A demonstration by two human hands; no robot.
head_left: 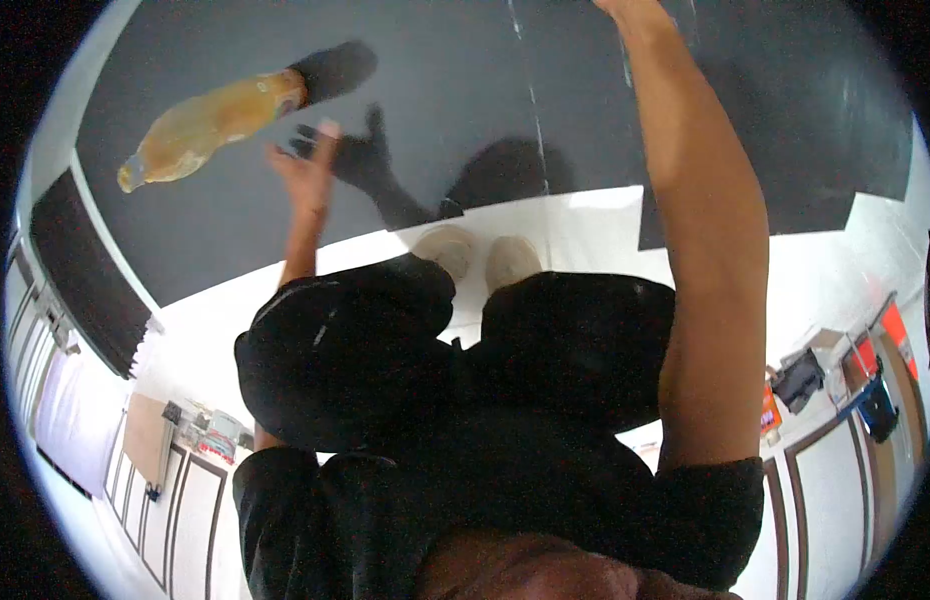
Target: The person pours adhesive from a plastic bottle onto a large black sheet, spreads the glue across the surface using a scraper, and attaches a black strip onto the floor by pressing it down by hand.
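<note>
A clear plastic bottle (210, 125) with yellowish content shows at the upper left, on a dark grey surface (435, 90). Its narrow capped end points to the lower left, and a shadow spreads from its broad end. Whether it stands or lies I cannot tell. My left hand (307, 178) is just to the right of the bottle and apart from it, with fingers spread and nothing in them. My right arm reaches up past the top edge of the view. Only the wrist end shows there, so my right hand and anything it touches are out of sight.
My knees are bent, with light shoes (512, 262) on the white floor (575, 220) by the dark surface's near edge. A dark mat (80, 265) lies at the left. Boxes and a black item (797, 378) are at the right, near white panelled cabinets (835, 490).
</note>
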